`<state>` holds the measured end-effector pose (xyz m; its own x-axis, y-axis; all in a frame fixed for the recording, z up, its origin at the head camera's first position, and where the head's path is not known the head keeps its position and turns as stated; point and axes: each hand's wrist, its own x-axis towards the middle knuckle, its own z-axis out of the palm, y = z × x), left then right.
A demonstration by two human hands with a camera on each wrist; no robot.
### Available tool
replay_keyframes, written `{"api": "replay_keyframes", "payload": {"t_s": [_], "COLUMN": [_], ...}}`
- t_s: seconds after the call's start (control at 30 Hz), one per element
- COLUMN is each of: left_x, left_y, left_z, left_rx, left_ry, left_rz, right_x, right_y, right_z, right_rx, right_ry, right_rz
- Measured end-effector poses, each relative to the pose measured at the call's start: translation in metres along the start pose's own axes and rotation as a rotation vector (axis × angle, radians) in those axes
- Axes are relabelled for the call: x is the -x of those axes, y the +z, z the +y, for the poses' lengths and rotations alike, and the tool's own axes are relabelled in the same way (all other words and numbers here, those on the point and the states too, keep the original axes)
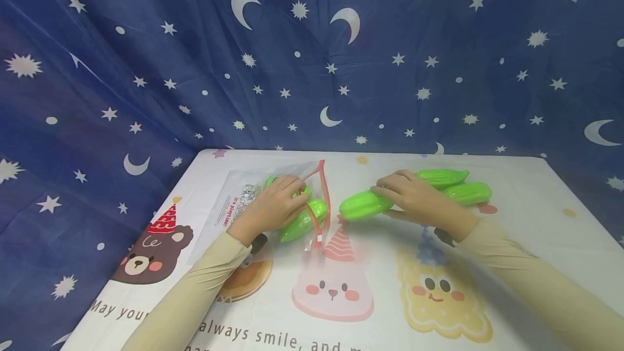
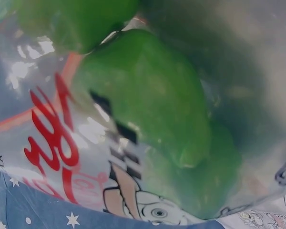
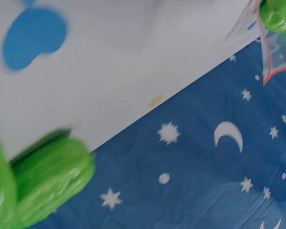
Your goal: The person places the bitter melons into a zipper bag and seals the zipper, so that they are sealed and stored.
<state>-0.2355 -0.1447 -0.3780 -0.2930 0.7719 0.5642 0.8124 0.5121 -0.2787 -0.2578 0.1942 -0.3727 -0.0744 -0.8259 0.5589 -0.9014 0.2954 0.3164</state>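
Note:
A clear bag (image 1: 229, 199) with a red zip edge lies at the left of the table, green vegetable-shaped pieces (image 1: 304, 221) inside it. My left hand (image 1: 273, 205) grips the bag near its mouth, fingers curled over the upper film. Through the printed film, the left wrist view shows green pieces (image 2: 148, 90) close up. My right hand (image 1: 419, 199) holds a long green piece (image 1: 362, 206) by its right end; the other end points at the bag mouth, outside it. The right wrist view catches the bag (image 3: 276, 52) at its upper right.
Two more long green pieces, an upper one (image 1: 442, 177) and a lower one (image 1: 468, 193), lie just beyond and to the right of my right hand. The white printed tablecloth (image 1: 390, 286) covers the table. A blue curtain (image 1: 312, 69) with moons and stars hangs behind and at the left.

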Motion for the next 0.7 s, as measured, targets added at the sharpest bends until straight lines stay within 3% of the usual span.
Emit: {"api": "replay_keyframes", "payload": {"t_s": [0.7], "left_x": [0.000], "left_y": [-0.002], "left_z": [0.000], "left_rx": [0.015], "left_ry": [0.023], "left_rz": [0.000], "right_x": [-0.034], "right_y": [0.027], "right_z": [-0.017], "right_rx": [-0.011], "right_ry": [0.012], "right_rz": [-0.095]}}
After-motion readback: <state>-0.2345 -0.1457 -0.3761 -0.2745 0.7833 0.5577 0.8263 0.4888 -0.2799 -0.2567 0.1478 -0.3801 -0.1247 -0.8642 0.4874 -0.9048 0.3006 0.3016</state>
